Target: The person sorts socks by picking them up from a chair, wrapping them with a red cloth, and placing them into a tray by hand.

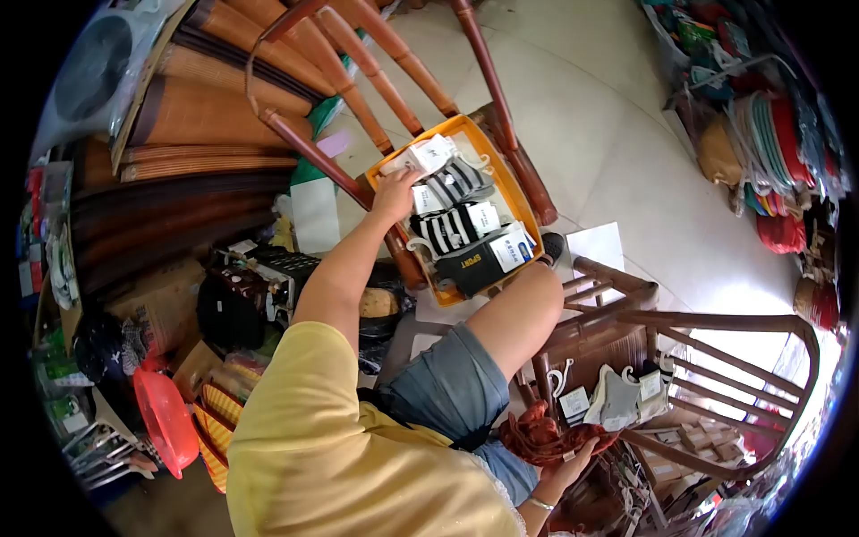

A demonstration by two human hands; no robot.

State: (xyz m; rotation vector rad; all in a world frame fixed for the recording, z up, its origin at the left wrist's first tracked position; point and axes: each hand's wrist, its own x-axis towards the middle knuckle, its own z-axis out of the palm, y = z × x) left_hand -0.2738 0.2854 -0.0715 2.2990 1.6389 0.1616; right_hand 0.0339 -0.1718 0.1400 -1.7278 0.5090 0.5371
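Note:
A yellow tray (pixel 512 180) rests on a bamboo chair, with several pairs of labelled socks lying in it. My left hand (pixel 395 193) reaches over the tray's left edge, its fingers closed on a pair of white socks (pixel 431 155) at the far end. Black-and-white striped socks (pixel 445 229) and dark grey socks (pixel 472 266) lie nearer to me. Low at the right, my right hand (pixel 565 473) grips a bunched reddish-brown cloth (pixel 542 436) beside my thigh; its exact kind is unclear.
A second bamboo chair (pixel 729 327) stands at the right, with light socks (pixel 617 396) on its seat. Rolled bamboo mats (pixel 210 112) are stacked at the left. A red plastic basin (pixel 164 421) and bagged goods crowd the lower left. More packed goods (pixel 761 134) line the right.

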